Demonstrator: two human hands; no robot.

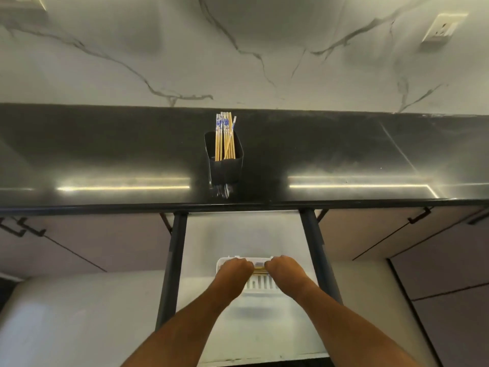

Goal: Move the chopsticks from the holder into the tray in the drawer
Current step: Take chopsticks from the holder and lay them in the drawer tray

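Both hands are low in the lower middle of the frame, over the white tray that sits in the open drawer. The left hand and right hand lie side by side with fingers curled downward, knuckles toward the camera. A short stretch of yellow sticks shows in the gap between them, lying crosswise, left to right, along the tray's far edge. Each grip appears closed on an end of that bundle, though the fingertips are hidden.

The remaining chopsticks stand nearly upright in the black holder on the dark bench, at centre frame, directly above the hands in the picture and well apart from them. One stick leans to the right.

Judgement: the next reach runs straight up and forward. Neither hand is clearly nearer, and the upright sticks must be turned crosswise to match the tray
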